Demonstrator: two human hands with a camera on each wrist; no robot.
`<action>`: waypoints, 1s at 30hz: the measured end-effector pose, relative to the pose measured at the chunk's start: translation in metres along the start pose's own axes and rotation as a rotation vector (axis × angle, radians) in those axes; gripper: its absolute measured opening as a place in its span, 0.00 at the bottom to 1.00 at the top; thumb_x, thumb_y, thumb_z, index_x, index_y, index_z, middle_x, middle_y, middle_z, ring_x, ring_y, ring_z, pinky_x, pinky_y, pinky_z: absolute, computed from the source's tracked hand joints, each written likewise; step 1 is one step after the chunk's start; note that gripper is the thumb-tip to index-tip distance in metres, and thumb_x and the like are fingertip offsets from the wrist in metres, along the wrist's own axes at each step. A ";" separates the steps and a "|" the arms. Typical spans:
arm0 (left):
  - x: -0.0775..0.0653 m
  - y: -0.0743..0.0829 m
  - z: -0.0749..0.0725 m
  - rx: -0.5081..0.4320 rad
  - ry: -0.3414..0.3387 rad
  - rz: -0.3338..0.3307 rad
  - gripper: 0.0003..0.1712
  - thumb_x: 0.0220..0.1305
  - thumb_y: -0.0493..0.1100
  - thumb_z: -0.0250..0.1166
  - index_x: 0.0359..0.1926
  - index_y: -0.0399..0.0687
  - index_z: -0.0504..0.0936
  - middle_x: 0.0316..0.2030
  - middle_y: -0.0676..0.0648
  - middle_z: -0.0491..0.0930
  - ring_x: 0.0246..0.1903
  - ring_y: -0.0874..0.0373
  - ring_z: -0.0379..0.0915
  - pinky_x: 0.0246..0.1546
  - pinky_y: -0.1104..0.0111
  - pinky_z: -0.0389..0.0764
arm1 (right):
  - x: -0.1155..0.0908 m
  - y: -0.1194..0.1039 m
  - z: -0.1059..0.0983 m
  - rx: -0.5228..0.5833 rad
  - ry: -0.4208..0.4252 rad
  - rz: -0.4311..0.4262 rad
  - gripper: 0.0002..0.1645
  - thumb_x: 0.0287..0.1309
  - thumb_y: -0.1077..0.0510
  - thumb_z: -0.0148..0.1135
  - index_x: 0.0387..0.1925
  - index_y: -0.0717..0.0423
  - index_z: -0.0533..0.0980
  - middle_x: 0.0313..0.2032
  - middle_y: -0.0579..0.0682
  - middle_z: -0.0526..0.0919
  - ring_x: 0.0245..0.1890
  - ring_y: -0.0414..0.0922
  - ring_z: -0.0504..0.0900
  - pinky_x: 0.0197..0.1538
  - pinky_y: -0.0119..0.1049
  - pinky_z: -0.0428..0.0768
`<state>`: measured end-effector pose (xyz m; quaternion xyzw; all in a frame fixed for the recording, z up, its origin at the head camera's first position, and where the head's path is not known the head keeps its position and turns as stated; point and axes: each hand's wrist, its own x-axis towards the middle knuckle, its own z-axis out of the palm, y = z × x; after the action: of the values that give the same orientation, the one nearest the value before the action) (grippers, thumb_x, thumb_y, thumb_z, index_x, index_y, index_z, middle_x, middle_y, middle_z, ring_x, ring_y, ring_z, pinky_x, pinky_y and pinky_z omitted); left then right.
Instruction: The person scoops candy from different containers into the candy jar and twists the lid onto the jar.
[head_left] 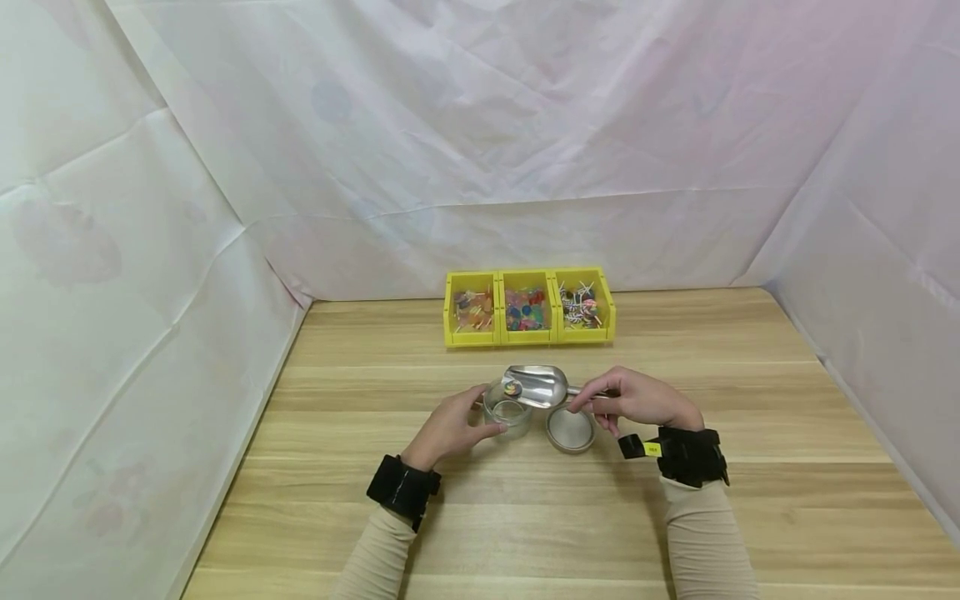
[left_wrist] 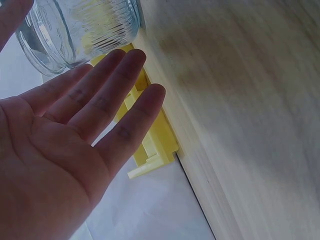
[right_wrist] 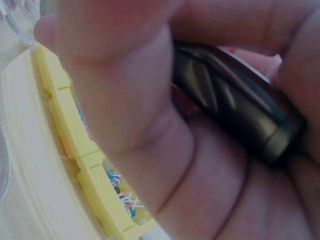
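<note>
A metal scoop (head_left: 538,387) lies level over the mouth of a clear glass jar (head_left: 508,415). At the scoop's front lip is a small swirled lollipop (head_left: 513,389). My right hand (head_left: 633,398) grips the scoop's handle; close up in the right wrist view, the fingers curl round that dark, shiny handle (right_wrist: 230,95). My left hand (head_left: 456,423) holds the jar from the left, thumb at the front and fingers at the side. In the left wrist view the fingers stretch fairly straight toward the jar's ribbed glass (left_wrist: 100,25).
A round lid (head_left: 570,428) with a metallic rim lies right of the jar, below the scoop handle. Behind stand three joined yellow bins (head_left: 527,337), with small colourful sweets and lollipops inside. White cloth (head_left: 480,133) hangs round the wooden table (head_left: 525,525).
</note>
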<state>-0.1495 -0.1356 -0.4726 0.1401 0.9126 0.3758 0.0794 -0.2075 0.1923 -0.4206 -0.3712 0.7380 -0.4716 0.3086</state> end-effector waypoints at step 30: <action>0.000 0.000 0.000 -0.013 -0.014 -0.030 0.41 0.59 0.61 0.70 0.70 0.52 0.69 0.57 0.46 0.80 0.56 0.51 0.76 0.56 0.55 0.78 | 0.000 0.000 0.000 -0.078 0.017 0.025 0.19 0.67 0.69 0.53 0.49 0.52 0.84 0.22 0.54 0.78 0.17 0.46 0.78 0.25 0.54 0.83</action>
<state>-0.1501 -0.1359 -0.4726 0.1283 0.9116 0.3794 0.0924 -0.2074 0.1922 -0.4208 -0.3698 0.7631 -0.4416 0.2932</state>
